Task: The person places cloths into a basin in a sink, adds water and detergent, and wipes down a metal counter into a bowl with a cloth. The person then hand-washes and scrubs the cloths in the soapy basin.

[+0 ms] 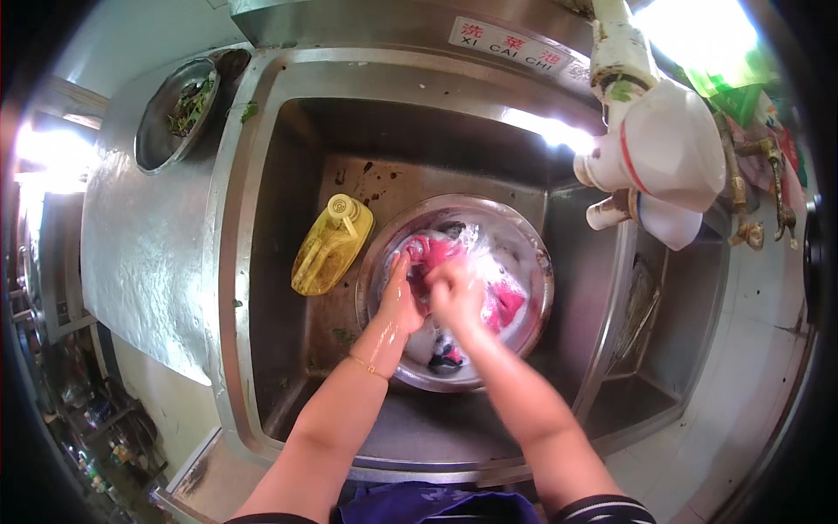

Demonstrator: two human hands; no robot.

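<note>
A round metal basin (547,288) of sudsy water stands in a deep stainless steel sink (419,432). Wet pink and dark cloth (504,304) lies half under the foam. My left hand (404,298), wet to the wrist and wearing a thin bracelet, grips a bunched part of the cloth at the basin's left side. Blurred by motion, my right hand (453,291) is closed on the pink cloth just beside it. The fingertips of both hands are partly hidden by cloth and suds.
Left of the basin, a yellow plastic jug (332,245) rests on the sink floor. A metal bowl with leafy greens (190,111) sits on the steel counter (150,249). White plastic pipes (674,144) overhang the sink's upper right. Another sink compartment (655,327) adjoins at right.
</note>
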